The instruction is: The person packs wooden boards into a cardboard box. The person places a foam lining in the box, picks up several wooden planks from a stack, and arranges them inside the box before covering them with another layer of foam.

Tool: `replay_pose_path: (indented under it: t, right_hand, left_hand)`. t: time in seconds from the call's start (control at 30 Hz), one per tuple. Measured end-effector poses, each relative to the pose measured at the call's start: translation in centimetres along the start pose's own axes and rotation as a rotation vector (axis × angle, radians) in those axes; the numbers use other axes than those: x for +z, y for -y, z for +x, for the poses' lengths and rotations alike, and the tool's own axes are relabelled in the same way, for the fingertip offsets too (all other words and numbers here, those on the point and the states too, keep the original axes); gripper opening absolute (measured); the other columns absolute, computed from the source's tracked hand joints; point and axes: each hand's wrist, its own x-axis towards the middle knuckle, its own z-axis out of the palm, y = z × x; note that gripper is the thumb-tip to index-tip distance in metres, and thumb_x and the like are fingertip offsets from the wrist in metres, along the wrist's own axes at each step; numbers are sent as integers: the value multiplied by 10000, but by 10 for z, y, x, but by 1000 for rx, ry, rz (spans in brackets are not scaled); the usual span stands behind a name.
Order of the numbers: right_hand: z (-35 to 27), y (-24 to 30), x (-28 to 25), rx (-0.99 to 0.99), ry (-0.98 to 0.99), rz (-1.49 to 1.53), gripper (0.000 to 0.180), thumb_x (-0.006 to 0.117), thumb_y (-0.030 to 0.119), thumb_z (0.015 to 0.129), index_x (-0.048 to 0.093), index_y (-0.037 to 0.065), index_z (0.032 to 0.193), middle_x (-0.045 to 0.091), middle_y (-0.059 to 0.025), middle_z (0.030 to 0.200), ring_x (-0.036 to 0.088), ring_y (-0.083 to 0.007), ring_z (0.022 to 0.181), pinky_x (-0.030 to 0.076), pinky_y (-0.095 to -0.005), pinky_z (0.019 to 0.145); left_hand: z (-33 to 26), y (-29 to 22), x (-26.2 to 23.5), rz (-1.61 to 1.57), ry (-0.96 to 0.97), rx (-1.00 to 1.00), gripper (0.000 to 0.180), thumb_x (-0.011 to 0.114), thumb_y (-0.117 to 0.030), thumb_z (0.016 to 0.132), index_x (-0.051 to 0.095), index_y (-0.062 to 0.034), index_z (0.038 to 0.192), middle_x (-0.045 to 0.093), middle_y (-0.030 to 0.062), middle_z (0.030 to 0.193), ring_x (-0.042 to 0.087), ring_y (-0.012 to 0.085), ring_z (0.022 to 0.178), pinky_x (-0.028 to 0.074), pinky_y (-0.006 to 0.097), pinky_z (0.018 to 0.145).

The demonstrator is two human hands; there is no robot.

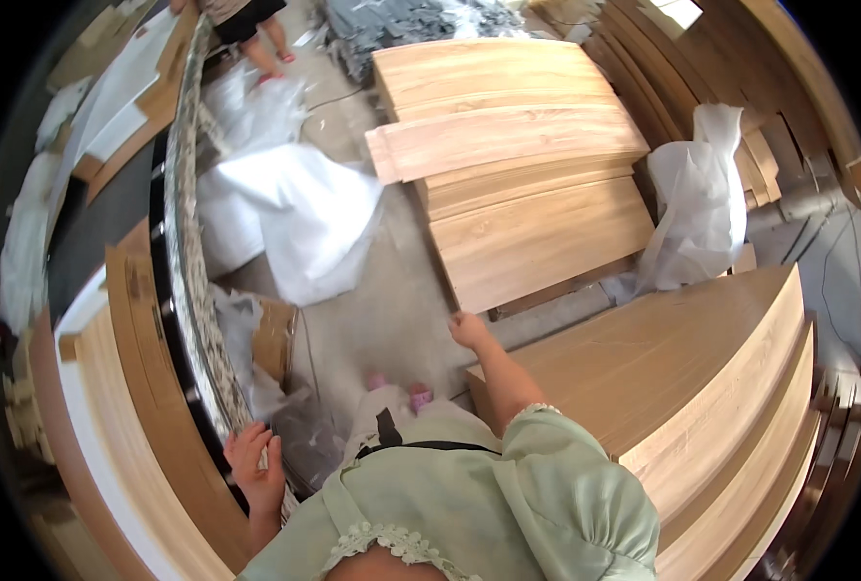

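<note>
Left hand (256,468) curled over end of long speckled strip (186,242) on black frame, grasping it. Right hand (469,330) stretched forward, fingers touched corner of front wooden panel stack (537,237); grip not clear. Step seemed: steadying strip while reaching for top panel. Next move would need firmer hold on panel edge. White wrapping sheet (290,218) lay between hands, farther ahead; white plastic bag (702,189) right of right hand. No labels readable.
</note>
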Motion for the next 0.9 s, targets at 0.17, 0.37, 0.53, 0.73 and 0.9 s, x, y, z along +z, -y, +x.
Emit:
replay_pose_path:
  t: [0.17, 0.37, 0.53, 0.73, 0.9]
  right_hand:
    - [-9, -92, 15, 305, -1, -86, 322, 551, 260, 781, 652, 34, 986, 632, -198, 983, 585, -342, 978, 460, -396, 880]
    - [-44, -112, -40, 550, -91, 59, 308, 571, 252, 768, 663, 59, 989, 633, -188, 1009, 600, -325, 960, 471, -383, 852]
    - [-49, -116, -113, 558, -259, 82, 321, 575, 255, 775, 660, 56, 1013, 641, -173, 1011, 608, -305, 960, 473, -373, 842]
    - [-39, -195, -225, 733, -501, 312, 315, 596, 247, 773, 659, 51, 1013, 643, -173, 1006, 612, -315, 937, 474, -372, 832]
    - [11, -329, -335, 674, -845, 103, 368, 609, 236, 761, 620, 48, 1077, 658, -163, 933, 577, -326, 994, 445, -383, 883]
  left_hand:
    - [65, 48, 59, -104, 112, 66, 138, 688, -111, 747, 643, -72, 871, 644, 104, 971, 591, 259, 931, 343, 420, 966]
    - [163, 112, 116, -331, 282, -24, 131, 675, -124, 768, 637, -30, 851, 634, 160, 970, 601, 304, 906, 452, 352, 817]
    - [250, 101, 156, -436, 305, -28, 155, 679, -141, 780, 639, -4, 841, 633, 166, 969, 597, 268, 917, 444, 328, 841]
    - [279, 69, 221, -465, 407, -150, 179, 676, -160, 791, 640, 10, 837, 632, 154, 981, 592, 215, 940, 440, 317, 849]
    - [265, 15, 282, -285, 832, -126, 209, 661, -256, 794, 673, -50, 829, 620, 45, 699, 560, 159, 595, 453, 291, 580]
